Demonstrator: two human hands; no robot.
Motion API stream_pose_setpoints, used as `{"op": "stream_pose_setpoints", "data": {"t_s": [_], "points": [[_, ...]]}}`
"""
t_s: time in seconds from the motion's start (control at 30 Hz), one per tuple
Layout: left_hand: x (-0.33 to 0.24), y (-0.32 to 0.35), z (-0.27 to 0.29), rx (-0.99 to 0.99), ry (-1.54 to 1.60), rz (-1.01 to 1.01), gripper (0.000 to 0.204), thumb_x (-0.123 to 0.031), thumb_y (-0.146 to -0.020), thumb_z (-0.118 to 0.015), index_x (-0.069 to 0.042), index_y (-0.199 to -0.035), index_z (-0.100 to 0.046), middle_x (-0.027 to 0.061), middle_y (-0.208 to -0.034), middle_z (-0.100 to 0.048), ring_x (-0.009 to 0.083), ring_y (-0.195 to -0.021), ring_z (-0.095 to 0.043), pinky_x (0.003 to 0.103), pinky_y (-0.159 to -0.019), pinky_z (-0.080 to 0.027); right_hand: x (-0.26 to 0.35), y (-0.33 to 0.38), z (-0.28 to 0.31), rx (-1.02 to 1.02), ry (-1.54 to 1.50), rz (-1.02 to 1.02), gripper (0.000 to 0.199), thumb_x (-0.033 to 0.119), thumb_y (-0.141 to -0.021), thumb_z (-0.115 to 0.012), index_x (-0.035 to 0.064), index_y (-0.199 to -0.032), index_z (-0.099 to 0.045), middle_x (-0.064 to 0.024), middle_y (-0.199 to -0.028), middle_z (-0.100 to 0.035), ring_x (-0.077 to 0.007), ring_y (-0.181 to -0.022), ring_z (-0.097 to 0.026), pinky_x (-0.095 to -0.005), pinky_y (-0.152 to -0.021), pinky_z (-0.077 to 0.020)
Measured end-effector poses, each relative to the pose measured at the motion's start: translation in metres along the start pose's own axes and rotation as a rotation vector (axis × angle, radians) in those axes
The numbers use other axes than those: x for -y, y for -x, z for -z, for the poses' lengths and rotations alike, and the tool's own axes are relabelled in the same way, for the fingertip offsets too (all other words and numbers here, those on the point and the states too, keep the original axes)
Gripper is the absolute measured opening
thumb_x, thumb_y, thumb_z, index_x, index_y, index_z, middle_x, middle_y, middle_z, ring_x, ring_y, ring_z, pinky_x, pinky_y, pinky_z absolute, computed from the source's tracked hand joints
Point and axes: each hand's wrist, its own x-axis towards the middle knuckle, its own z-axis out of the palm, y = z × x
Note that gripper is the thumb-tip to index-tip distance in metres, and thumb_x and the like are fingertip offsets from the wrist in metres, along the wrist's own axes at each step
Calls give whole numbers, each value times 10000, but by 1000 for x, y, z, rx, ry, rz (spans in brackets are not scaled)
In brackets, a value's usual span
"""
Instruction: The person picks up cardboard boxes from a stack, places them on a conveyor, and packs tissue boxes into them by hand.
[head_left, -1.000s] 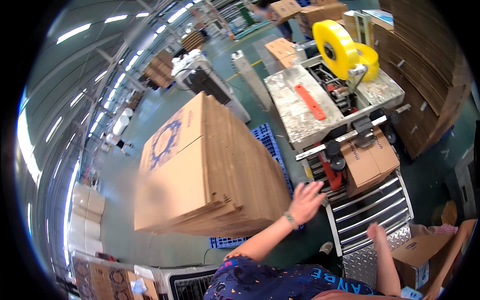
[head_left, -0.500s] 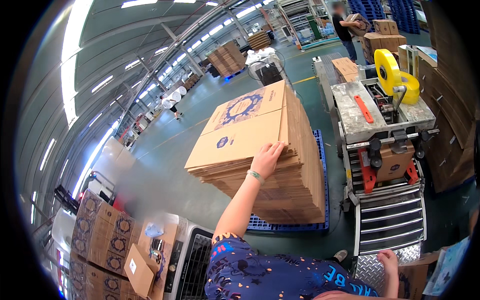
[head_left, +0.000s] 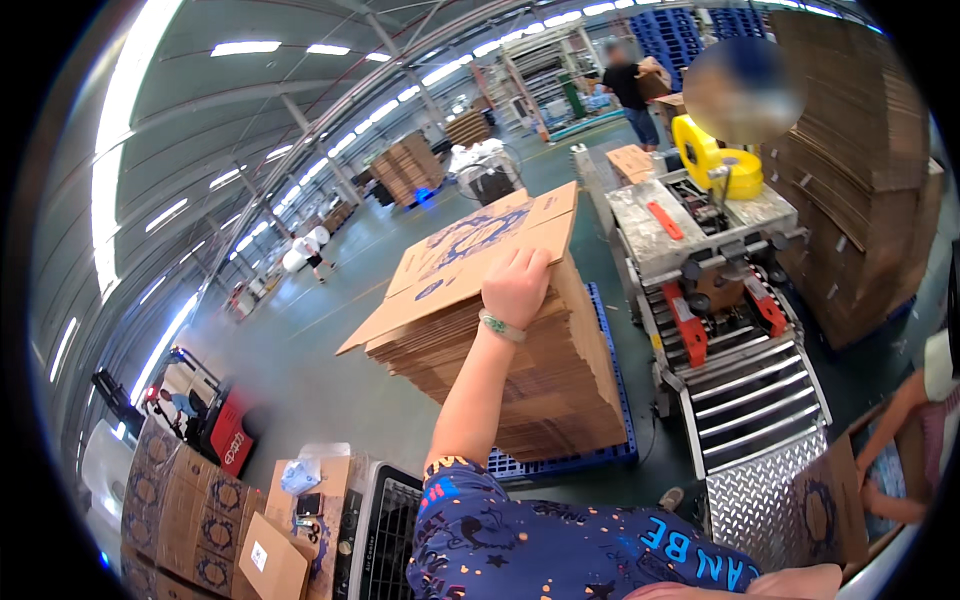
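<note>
My left hand [head_left: 517, 288] is closed over the near right edge of the top flattened carton [head_left: 425, 275], a brown sheet with dark blue print. That sheet sits tilted and skewed on a tall stack of flattened cartons [head_left: 540, 370], its left corner jutting past the pile. The stack rests on a blue plastic pallet [head_left: 628, 425]. Of my right arm [head_left: 800, 582] only a strip of skin shows at the bottom edge; its fingers are hidden.
A carton-taping machine [head_left: 690, 235] with yellow tape rolls [head_left: 738, 170] and a roller conveyor [head_left: 755, 395] stands right. Another person's hands [head_left: 890, 490] are at an open carton [head_left: 825, 510]. A red forklift [head_left: 232, 430] and packed cartons [head_left: 165, 500] are left; an air cooler [head_left: 390, 530] is nearby.
My left hand has closed on the top carton and raised its near edge, shifting the sheet. My right hand has dropped toward the bottom edge. The view has turned right.
</note>
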Motion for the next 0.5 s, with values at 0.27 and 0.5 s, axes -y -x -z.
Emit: {"op": "stream_pose_setpoints", "data": {"t_s": [0.27,0.5], "points": [[-121,-94,93,-269,177,-398,532,-472,-782,-795,-133,-603,-426,5,-591,-410,179,-542,-463,305,-496,-365,39,44,-70,80,201,-27,274,353,-943,-664,86,-885,-678,-74,-884,-608,-311,-799,-551,-450,-703,-390],[-187,-127,111,-430,642,-525,659,-665,-787,-699,-106,-606,-400,27,-562,-327,209,-481,-397,330,-468,-297,34,111,-139,-287,211,27,99,83,-885,-726,-2,-930,-703,-88,-889,-686,-231,-777,-628,-359,-698,-491]]}}
